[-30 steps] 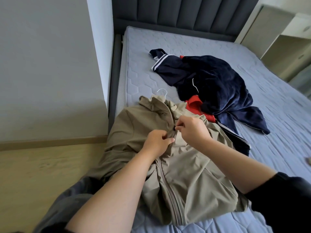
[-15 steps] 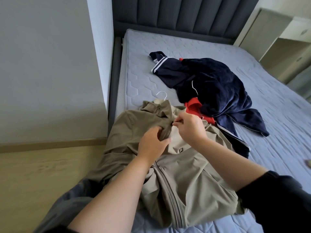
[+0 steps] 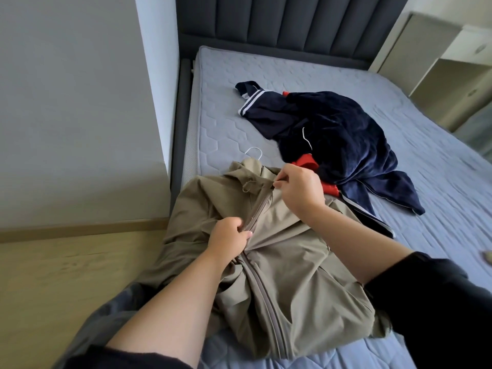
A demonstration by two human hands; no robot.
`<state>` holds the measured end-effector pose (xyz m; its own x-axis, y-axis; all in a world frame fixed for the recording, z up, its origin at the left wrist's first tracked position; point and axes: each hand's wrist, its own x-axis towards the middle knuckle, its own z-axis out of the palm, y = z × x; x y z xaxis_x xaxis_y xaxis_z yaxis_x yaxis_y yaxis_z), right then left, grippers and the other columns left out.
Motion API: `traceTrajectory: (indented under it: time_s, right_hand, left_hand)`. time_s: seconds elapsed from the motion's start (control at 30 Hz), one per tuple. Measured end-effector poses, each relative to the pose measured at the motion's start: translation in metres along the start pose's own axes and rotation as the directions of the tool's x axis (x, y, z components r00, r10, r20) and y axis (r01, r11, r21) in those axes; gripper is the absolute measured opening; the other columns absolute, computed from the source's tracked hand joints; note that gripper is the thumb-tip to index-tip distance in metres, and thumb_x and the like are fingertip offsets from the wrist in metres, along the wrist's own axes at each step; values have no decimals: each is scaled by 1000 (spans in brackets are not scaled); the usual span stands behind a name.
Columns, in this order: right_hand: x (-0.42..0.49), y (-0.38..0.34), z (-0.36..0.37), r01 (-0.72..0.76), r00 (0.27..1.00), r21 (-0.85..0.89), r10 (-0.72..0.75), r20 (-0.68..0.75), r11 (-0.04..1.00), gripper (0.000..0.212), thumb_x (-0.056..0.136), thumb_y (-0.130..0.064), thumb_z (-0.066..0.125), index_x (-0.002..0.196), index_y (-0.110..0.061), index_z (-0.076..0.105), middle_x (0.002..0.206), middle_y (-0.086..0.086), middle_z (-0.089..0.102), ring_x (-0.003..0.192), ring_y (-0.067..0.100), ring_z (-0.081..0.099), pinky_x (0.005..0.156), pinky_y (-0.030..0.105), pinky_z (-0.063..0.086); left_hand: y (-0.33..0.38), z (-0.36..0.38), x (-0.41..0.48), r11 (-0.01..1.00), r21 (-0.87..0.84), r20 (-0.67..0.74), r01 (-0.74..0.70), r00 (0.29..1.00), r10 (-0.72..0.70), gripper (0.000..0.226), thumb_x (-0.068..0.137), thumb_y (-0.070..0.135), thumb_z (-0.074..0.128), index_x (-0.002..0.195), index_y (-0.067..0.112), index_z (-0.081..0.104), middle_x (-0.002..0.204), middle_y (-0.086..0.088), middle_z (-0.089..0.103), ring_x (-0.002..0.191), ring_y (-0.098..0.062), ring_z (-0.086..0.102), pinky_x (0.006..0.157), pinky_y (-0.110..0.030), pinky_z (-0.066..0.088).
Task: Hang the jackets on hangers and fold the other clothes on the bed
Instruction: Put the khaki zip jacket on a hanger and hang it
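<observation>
A khaki zip jacket [image 3: 287, 265] lies front-up on the near left part of the bed [image 3: 439, 166]. A white hanger hook [image 3: 254, 153] sticks out past its collar; the rest of the hanger is hidden inside. My left hand [image 3: 230, 239] grips the jacket's fabric beside the zipper at chest height. My right hand [image 3: 299, 191] pinches the zipper's top end near the collar. Beyond the jacket lies a heap of dark navy clothes [image 3: 340, 139] with white stripes, and a red garment [image 3: 308, 166] shows under it.
A grey wall corner [image 3: 149, 107] and a wooden floor [image 3: 53, 283] lie left of the bed. The padded dark headboard [image 3: 292, 22] stands at the far end. Pale cabinets [image 3: 442, 67] are at the far right. A dark grey garment [image 3: 87, 334] hangs off the bed's near left edge.
My right hand moved up along the zipper to the collar, closing the jacket's upper front. My left hand slid lower and holds the fabric taut.
</observation>
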<state>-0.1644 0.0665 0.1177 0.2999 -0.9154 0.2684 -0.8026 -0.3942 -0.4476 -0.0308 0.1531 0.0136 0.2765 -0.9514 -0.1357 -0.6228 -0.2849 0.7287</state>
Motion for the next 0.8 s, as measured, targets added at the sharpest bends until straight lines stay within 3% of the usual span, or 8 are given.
traceTrajectory:
  time_s: [0.1,0.2,0.33,0.47,0.53,0.6,0.7,0.8]
  right_hand:
    - [-4,3,8,2,1000,-6,-2,-7,1000,5,84,-12,64,80,-11,66,78,1,67,77,21,58,66,34,47]
    - [-7,11,20,-16,999,-13,16,-41,1000,5,85,-12,65,81,-9,66,79,1,66,78,21,58,69,36,47]
    - [3,16,34,-120,989,63,113,98,991,4,86,-10,64,85,-7,64,84,4,65,84,23,59,76,40,49]
    - [28,36,35,-164,969,7,160,186,986,19,88,-13,54,105,-14,63,100,1,64,95,22,60,83,38,49]
    - [33,49,39,-177,960,-13,175,217,984,29,91,-15,50,119,-14,57,111,2,59,103,22,56,87,34,45]
    - [38,61,47,-183,955,-57,191,225,981,34,94,-16,48,127,-10,51,125,8,52,115,27,49,93,35,38]
    - [49,79,61,-311,919,-91,323,226,946,44,98,-20,42,141,-10,38,142,12,41,130,31,38,101,39,33]
    - [56,95,74,-402,858,-159,432,279,902,49,98,-25,41,143,-8,31,143,16,42,131,35,39,103,41,31]
  left_hand:
    - [-4,3,-1,999,25,19,23,1000,-23,40,85,26,66,63,12,36,68,-4,48,72,-27,48,65,-34,34]
    - [-9,6,-2,999,47,69,23,997,-26,45,85,25,65,61,13,29,62,-2,40,69,-26,43,63,-33,30]
    - [-10,8,5,991,131,141,4,990,-22,44,86,26,61,60,13,28,61,0,36,72,-27,45,63,-32,29]
    - [-1,7,15,996,-36,0,83,997,-83,27,85,32,57,67,15,44,71,0,52,80,-28,54,65,-32,35]
    - [5,2,25,988,-123,-84,89,991,-100,17,86,36,60,86,18,58,82,2,60,83,-22,55,68,-30,38]
    - [4,-4,36,986,-142,-148,88,983,-109,23,88,36,61,104,19,61,91,1,62,89,-21,57,70,-28,39]
    - [-7,-6,53,972,-185,-185,146,966,-180,24,88,35,62,105,18,64,91,1,64,92,-21,60,71,-27,41]
    - [-15,-2,64,945,-261,-182,196,952,-247,20,86,32,63,97,16,65,91,0,66,92,-22,61,74,-28,44]
